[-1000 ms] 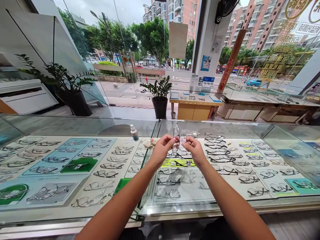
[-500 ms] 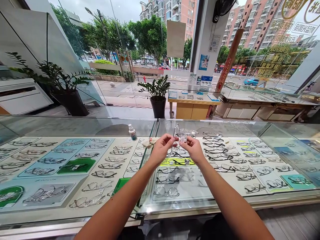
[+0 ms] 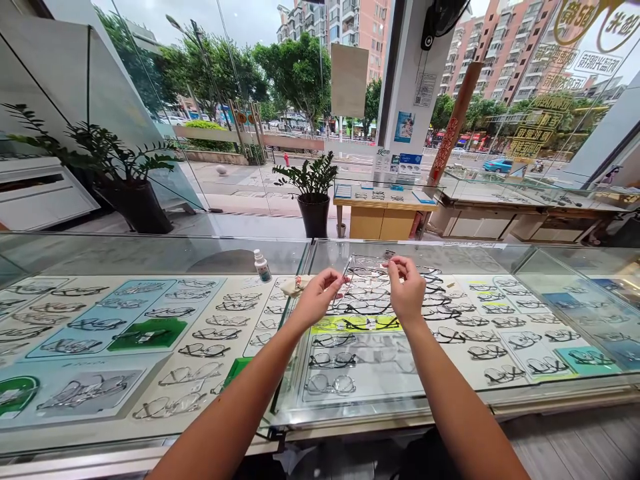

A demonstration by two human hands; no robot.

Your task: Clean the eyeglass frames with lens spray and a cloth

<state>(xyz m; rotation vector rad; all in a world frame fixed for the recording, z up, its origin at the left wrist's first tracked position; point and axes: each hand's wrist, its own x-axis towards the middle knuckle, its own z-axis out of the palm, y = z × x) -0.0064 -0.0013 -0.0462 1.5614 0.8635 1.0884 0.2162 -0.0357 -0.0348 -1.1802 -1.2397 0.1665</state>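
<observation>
Over the glass counter, a thin-framed pair of eyeglasses [image 3: 351,265] is held up between my two hands. My left hand [image 3: 320,297] pinches its left side with thumb and fingertips. Closed at the fingertips, my right hand [image 3: 407,287] grips the other side, where a small tag [image 3: 389,254] shows just above the fingers. The thin frame partly blends with the glasses displayed behind it, so its exact outline is hard to make out. Just left of my left hand lies a pale cloth [image 3: 291,287] with a red mark. A small white bottle [image 3: 261,266] stands upright farther left.
Under the glass countertop [image 3: 380,417] lie rows of eyeglasses, among them a dark pair [image 3: 333,360] on a tray. A green display pad [image 3: 145,335] is on the left. Beyond the counter stand a potted plant [image 3: 314,215] and a wooden cabinet [image 3: 383,222].
My hands have moved apart, the right one going right and slightly up. The eyeglasses have turned from edge-on to more spread between the hands. The view has shifted slightly.
</observation>
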